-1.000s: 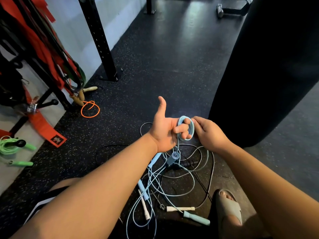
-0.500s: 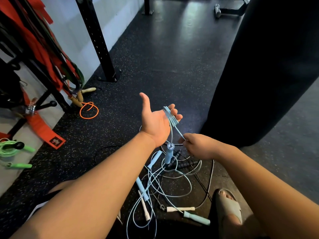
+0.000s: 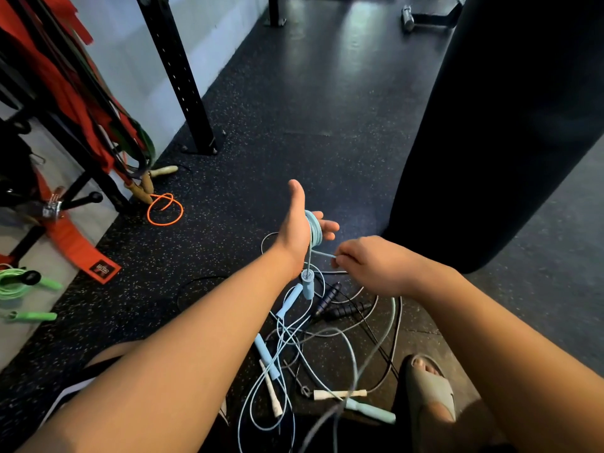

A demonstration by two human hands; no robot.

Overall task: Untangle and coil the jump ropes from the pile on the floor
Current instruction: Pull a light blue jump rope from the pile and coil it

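**Blue rope wound on left hand, right hand pinching the strand**

I have the left hand (image 3: 299,230) at frame centre, thumb up and fingers out nearly straight, not clenched. A coil (image 3: 314,230) of the blue rope (image 3: 323,254) sits wound round the fingers. A blue handle (image 3: 307,285) hangs from the coil just below the wrist. The right hand (image 3: 369,264) is just right of it and a bit lower. It pinches the rope's strand between thumb and fingertips, and the strand runs short and straight from pinch to coil.

The pile (image 3: 304,341) lies on the floor (image 3: 294,109) at lower centre, under both forearms. It is thin pale blue and grey cords crossing each other, tangled. In it I see black handles (image 3: 330,300), white handles (image 3: 340,393) and a pale handle (image 3: 371,413) near the bottom. I cannot tell which cord goes with which handle.

A sandal (image 3: 431,390) stands just beside the pile at lower right. An orange rope (image 3: 165,209) lies well apart, left of centre. A green rope (image 3: 16,286) is at the left edge. A black bag (image 3: 496,125) fills the upper right, and a black post (image 3: 176,76) stands upper left.
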